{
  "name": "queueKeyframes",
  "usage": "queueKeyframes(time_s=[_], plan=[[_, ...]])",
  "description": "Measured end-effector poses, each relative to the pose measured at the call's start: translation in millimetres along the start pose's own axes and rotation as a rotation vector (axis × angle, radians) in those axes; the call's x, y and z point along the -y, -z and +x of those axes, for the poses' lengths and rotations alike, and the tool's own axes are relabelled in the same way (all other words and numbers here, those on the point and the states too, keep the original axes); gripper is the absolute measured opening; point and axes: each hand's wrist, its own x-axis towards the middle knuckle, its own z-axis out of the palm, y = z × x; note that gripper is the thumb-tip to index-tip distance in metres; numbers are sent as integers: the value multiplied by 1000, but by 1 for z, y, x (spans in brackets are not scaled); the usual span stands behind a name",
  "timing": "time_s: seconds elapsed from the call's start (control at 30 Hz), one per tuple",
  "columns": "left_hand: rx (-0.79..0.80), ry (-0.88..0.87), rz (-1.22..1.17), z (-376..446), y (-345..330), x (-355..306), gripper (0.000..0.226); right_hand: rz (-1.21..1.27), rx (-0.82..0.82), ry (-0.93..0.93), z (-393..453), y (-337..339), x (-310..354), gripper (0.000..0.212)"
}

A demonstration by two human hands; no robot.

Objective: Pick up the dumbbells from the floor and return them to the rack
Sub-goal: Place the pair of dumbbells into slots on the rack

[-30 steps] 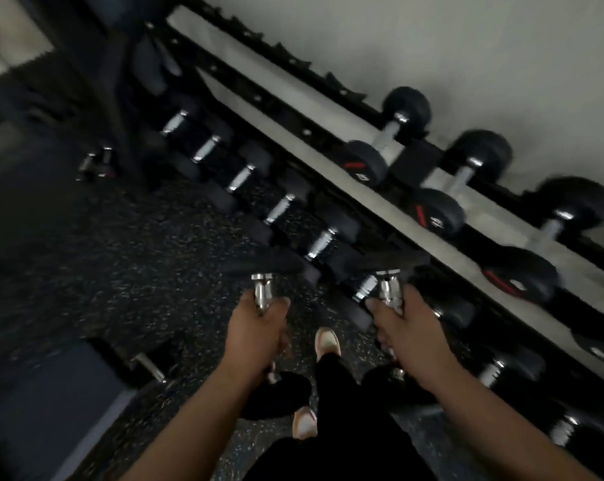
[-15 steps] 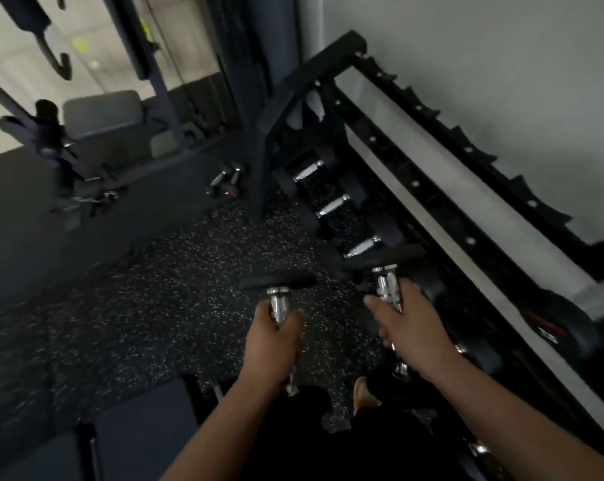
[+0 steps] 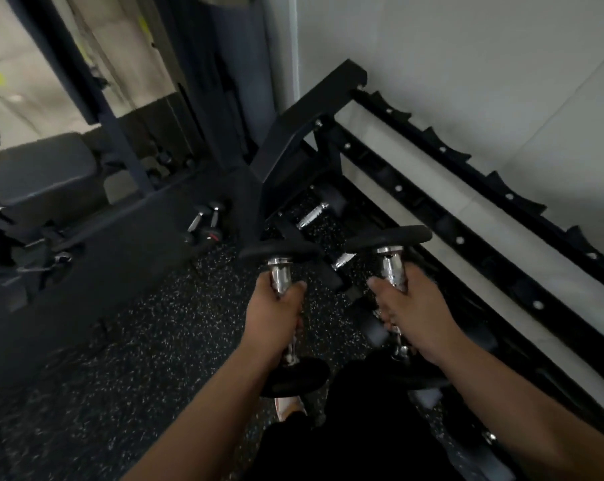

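Both hands, left (image 3: 272, 317) and right (image 3: 409, 314), fisted, forearms extended forward side by side, thumbs on top.

This is a gym, in its free-weights corner: a black tiered dumbbell rack (image 3: 443, 189) runs along a pale wall (image 3: 467, 64), with chrome-handled dumbbells (image 3: 314, 215) lying on its lowest tier. The floor (image 3: 120, 341) is black speckled rubber matting, a padded bench (image 3: 40, 168) stands at the left, and two small dumbbells (image 3: 205, 225) rest by a dark upright frame (image 3: 120, 140)
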Motion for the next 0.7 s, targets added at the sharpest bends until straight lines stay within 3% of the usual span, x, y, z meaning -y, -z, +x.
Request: queueKeyframes(time_s=[0.2, 0.7], plan=[[122, -27, 12, 110, -20, -49, 18, 139, -150, -82, 77, -9, 33, 22], [380, -50, 193, 345, -163, -164, 16, 10, -417, -209, 285, 54, 80, 20]])
